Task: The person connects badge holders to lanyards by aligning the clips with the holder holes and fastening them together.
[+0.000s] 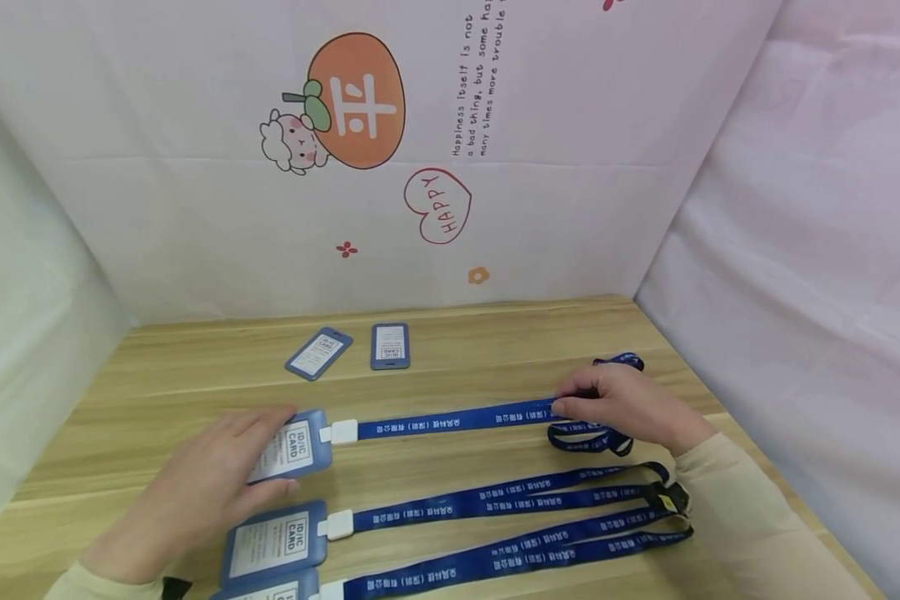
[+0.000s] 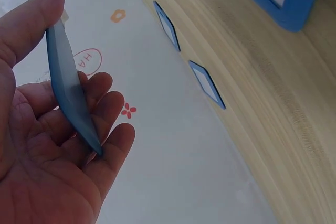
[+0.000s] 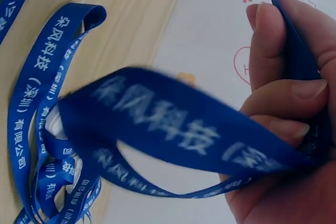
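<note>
My left hand (image 1: pixel 202 483) grips a blue-framed card holder (image 1: pixel 318 454), thumb along its near edge and fingers over its far edge. In the left wrist view the holder (image 2: pixel 68 77) shows edge-on, slightly bowed between thumb and fingers. A white clip (image 1: pixel 344 432) joins it to a blue lanyard (image 1: pixel 435 422) with white printed characters. That strap runs straight across to my right hand (image 1: pixel 637 404), which pinches it between thumb and fingers. From the right hand, a loose loop of lanyard (image 3: pixel 152 114) hangs out in the right wrist view.
Nearer me lie a second card holder (image 1: pixel 273 543) with its lanyard (image 1: pixel 495 504) and a third holder (image 1: pixel 270 590) with its lanyard (image 1: pixel 465 563). Two strapless holders (image 1: pixel 318 353) (image 1: pixel 390 346) lie toward the back of the wooden table (image 1: pixel 480 350). White printed cloth (image 1: pixel 555 225) stands behind.
</note>
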A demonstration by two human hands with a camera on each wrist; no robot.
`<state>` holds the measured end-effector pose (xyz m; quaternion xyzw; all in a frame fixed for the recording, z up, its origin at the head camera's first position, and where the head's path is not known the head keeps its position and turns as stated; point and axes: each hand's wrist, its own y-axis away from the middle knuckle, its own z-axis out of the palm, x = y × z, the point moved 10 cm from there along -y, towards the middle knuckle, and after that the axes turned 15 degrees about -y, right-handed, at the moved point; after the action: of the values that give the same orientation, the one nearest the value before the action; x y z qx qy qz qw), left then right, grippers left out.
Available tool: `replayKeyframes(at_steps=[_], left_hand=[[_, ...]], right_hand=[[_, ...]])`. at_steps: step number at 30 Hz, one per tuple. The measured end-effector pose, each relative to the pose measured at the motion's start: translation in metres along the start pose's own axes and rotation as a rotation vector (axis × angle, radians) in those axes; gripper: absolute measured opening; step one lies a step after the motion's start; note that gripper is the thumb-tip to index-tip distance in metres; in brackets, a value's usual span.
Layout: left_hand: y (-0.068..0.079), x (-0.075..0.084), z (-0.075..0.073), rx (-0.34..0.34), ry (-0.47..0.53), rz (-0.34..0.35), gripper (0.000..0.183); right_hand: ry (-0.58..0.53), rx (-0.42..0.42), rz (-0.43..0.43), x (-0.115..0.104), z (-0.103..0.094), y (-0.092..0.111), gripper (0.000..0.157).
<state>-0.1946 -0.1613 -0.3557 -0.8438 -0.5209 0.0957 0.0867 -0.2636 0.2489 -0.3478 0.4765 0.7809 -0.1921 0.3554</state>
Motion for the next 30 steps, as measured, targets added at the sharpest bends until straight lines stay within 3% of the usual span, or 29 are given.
replayKeyframes(at_steps=[14, 30], left_hand=[[0.003, -0.002, 0.022, -0.105, 0.012, -0.029, 0.079], [0.002, -0.005, 0.049, -0.195, 0.087, 0.007, 0.082]], right_hand=[[-0.004, -0.123, 0.108, 0.032, 0.022, 0.000, 0.016], [0.136, -0.195, 0.204, 0.063, 0.038, 0.005, 0.011]])
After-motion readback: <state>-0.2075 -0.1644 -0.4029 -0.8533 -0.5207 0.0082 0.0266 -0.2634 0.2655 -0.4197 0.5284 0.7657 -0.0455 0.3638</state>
